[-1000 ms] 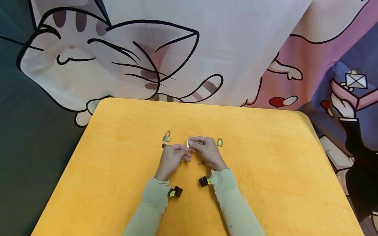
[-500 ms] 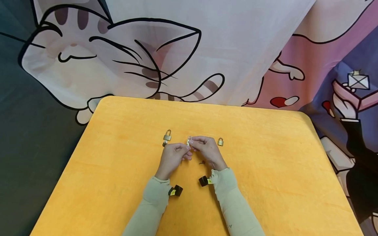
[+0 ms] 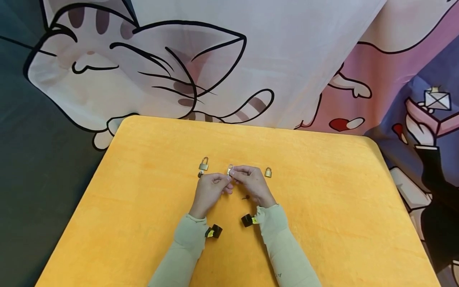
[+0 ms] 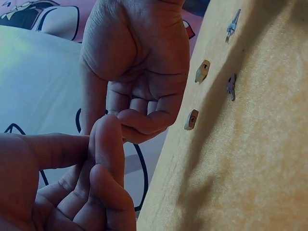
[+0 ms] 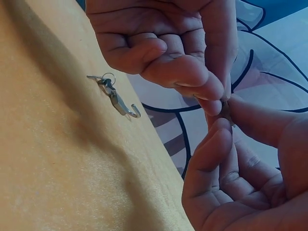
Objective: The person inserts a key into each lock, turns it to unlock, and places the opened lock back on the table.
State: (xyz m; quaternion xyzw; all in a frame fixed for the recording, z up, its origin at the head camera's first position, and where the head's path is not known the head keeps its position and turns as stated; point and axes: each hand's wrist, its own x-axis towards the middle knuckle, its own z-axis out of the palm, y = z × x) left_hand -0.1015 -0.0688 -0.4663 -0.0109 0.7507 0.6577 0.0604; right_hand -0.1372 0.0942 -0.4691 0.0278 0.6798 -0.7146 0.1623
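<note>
Over the middle of the table, my right hand (image 3: pixel 252 185) pinches a small padlock (image 3: pixel 230 169) between thumb and fingers, its shackle pointing away from me. My left hand (image 3: pixel 210 192) meets it from below, thumb and forefinger pinching a small key at the padlock's bottom end; the fingertips hide nearly all of the key. In the right wrist view, only a brassy sliver of the padlock (image 5: pixel 226 112) shows between the fingertips. To the left lies a larger padlock (image 3: pixel 203 166) with its shackle raised and keys on a ring (image 5: pixel 109 83) at its base.
A small brass padlock (image 3: pixel 268 172) with a closed shackle lies right of my right hand on the yellow table (image 3: pixel 322 191). A loose key (image 3: pixel 245 197) lies below that hand. The left wrist view shows another padlock (image 4: pixel 191 120) and a further key (image 4: pixel 232 26).
My left fingertips sit slightly closer to the padlock's bottom, with less shiny metal showing between. My right hand keeps its grip on the padlock. The head view has shifted slightly.
</note>
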